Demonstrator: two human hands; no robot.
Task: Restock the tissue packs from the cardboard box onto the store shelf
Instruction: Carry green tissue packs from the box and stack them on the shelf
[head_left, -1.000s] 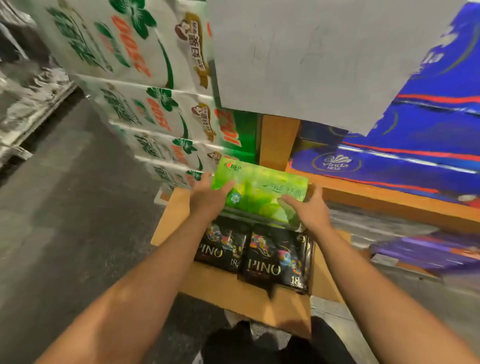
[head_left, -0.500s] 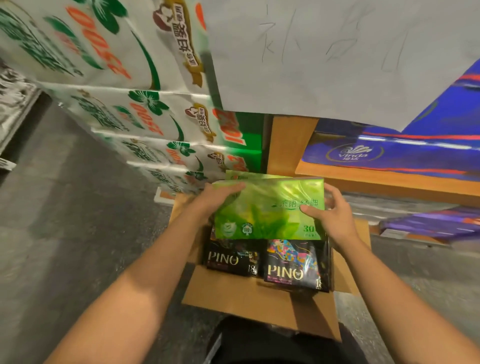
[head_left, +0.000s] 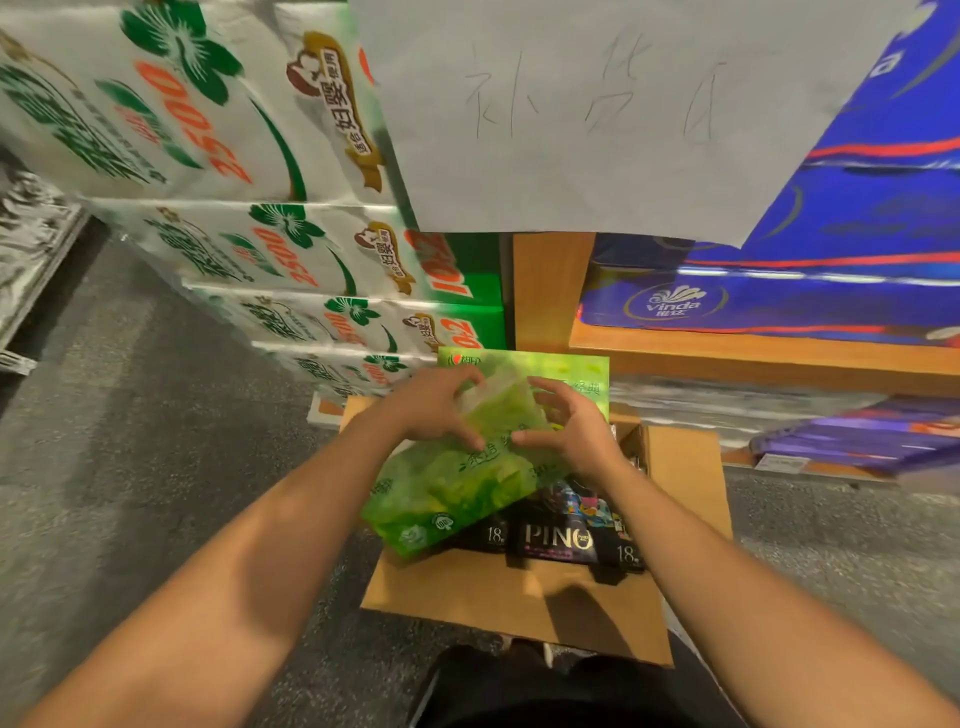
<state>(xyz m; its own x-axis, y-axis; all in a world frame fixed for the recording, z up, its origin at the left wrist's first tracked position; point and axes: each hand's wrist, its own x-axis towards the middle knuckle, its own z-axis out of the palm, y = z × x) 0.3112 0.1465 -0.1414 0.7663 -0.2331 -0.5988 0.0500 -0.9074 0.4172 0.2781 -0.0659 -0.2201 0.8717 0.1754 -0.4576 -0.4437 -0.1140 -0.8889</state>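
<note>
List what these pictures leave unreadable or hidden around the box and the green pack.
- Head view: the cardboard box interior is mostly covered by the green tissue pack and both hands; the pack count is unknown.
- The left hand and right hand cover the pack's middle print.
- A second green pack behind is partly hidden.
- The black PINO packs show only front edges.
- The white paper sheet hides the shelf behind it.

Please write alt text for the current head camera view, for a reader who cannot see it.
Both hands, left hand and right hand, grip a tilted green tissue pack above an open cardboard box holding black PINO packs. Blue Vinda packs sit on a wooden shelf beyond.
</note>
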